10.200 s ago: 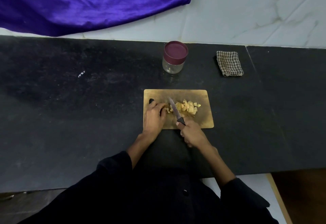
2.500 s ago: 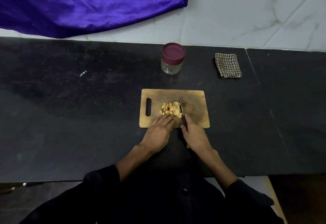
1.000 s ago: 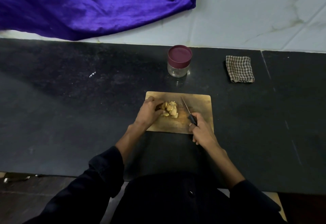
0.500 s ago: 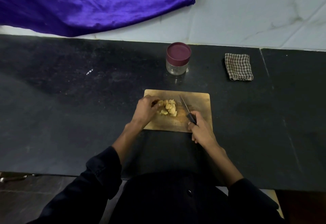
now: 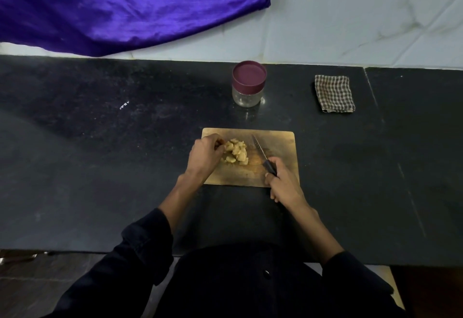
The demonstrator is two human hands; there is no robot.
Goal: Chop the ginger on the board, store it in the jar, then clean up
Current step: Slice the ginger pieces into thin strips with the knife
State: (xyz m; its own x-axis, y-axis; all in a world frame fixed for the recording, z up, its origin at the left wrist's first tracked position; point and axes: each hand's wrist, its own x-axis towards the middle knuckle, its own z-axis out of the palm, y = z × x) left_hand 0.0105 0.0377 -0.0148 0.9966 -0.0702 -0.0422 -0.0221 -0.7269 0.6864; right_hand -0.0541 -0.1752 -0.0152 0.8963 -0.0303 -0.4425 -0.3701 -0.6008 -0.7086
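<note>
Ginger (image 5: pixel 235 153): pale chopped pieces heaped left of centre on the wooden board (image 5: pixel 280 147), mid-counter. Left hand (image 5: pixel 204 156): grip curled, fingertips touching the heap at its 9 o'clock side. Right hand (image 5: pixel 284 183): grip closed round the dark handle of the knife (image 5: pixel 259 151), blade pointing to 11 o'clock beside the heap. Jar (image 5: pixel 248 85): clear glass, maroon lid on, at 12 o'clock from the board; contents cannot be told. Checked cloth (image 5: pixel 334 93): folded, at 2 o'clock. Counter (image 5: pixel 100 155): black speckled stone. Purple fabric (image 5: pixel 120 4) hangs over the white marbled wall (image 5: pixel 363 12).
</note>
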